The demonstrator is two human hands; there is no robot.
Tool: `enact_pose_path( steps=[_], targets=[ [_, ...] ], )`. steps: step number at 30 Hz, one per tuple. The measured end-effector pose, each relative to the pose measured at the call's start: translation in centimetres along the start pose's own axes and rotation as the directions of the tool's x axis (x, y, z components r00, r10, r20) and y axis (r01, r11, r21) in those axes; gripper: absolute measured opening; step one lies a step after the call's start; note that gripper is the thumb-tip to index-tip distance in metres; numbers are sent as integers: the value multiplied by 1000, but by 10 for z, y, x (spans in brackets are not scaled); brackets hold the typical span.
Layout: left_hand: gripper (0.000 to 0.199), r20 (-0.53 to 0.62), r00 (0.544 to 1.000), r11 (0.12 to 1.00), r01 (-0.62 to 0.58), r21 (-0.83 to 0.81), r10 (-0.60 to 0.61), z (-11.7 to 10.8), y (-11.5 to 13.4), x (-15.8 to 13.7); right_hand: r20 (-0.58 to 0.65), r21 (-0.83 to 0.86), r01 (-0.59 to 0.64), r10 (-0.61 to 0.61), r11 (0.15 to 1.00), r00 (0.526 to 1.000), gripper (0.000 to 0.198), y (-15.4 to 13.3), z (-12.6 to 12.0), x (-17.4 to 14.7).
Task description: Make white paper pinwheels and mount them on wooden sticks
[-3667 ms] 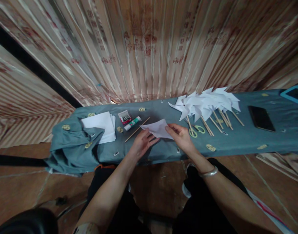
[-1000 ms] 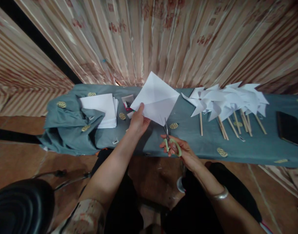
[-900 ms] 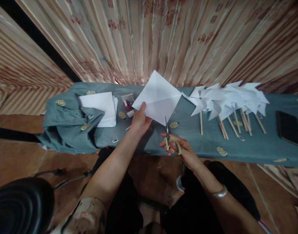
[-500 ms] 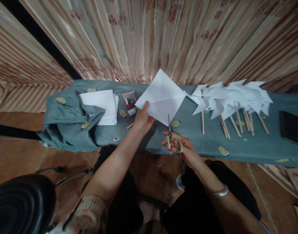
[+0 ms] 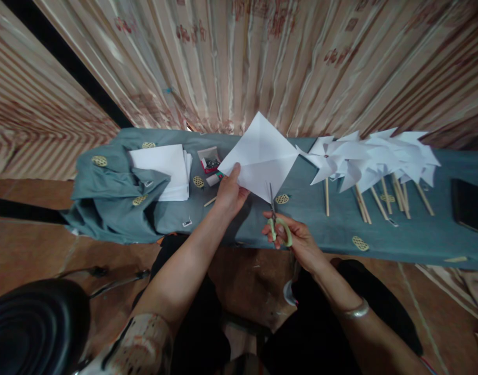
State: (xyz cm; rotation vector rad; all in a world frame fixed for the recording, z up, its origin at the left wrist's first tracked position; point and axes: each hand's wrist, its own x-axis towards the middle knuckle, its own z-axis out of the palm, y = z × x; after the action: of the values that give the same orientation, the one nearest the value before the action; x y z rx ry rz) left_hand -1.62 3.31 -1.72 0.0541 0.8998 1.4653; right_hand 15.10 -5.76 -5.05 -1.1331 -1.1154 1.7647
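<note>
A white square of paper with crease lines is held up like a diamond above the bench. My left hand pinches its lower left edge, thumb on top. In my right hand is a pair of scissors with pale green handles, fingers through the loops. The blades are slightly apart at the paper's near corner, pointing toward its middle. To the right lie several white paper pinwheels on wooden sticks, overlapping one another. On the left is a stack of white paper, partly covered by a cloth fold.
A grey-green patterned cloth covers the narrow bench. A small open box of metal bits stands left of the held paper, near a stick. A dark phone lies at far right. A black stool stands lower left; a curtain hangs behind.
The scissor blades have opened slightly wider at the paper's near corner. The left hand keeps its hold, and the whole view has shifted very slightly.
</note>
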Motion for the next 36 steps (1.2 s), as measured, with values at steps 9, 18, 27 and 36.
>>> enact_pose_path(
  steps=[9,18,27,36],
  targets=[
    [14,13,1000,1000,-3,11,2,-2,0,2,-35,-26,13,-14,1000,999,50,6,-2,0],
    [9,38,999,999,-7,-38,8,-3,0,1,-58,21,3,-2,1000,998,49,9,-1,2],
    [10,31,999,999,-8,-46,9,-3,0,1,-111,-8,-60,58,998,992,54,2,3,1],
    [11,44,999,1000,29,1,-29,-3,-7,-4,-92,-28,5,-8,1000,996,52,-1,0,2]
  ],
)
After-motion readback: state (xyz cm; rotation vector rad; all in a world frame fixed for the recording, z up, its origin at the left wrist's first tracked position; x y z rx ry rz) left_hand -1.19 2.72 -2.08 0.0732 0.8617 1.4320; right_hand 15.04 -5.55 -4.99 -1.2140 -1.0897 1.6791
